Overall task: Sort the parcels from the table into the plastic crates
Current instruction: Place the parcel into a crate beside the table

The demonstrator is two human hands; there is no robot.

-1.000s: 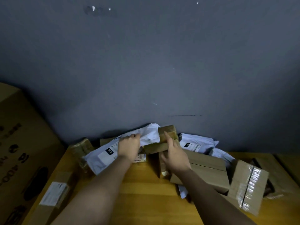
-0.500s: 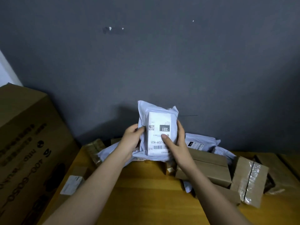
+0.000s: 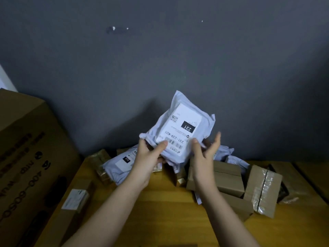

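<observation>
I hold a white poly mailer (image 3: pixel 185 127) with a label reading 231 tilted in the air above the wooden table (image 3: pixel 160 211). My left hand (image 3: pixel 147 157) grips its lower left corner, thumb on the label. My right hand (image 3: pixel 204 157) is at the lower right edge with straight fingers; its thumb touches the bag. Beneath lies a pile of parcels: another white mailer marked 010 (image 3: pixel 121 166), plain cardboard boxes (image 3: pixel 229 179) and a tape-wrapped box (image 3: pixel 263 189). No plastic crate is in view.
A large printed cardboard carton (image 3: pixel 26 157) stands at the left edge of the table. A long thin box with a white label (image 3: pixel 76 198) lies beside it. A dark grey wall (image 3: pixel 160 68) rises right behind the pile.
The mailer came up out of the pile into both hands and has now tilted to the right. My right hand has loosened from a grip to straight fingers.
</observation>
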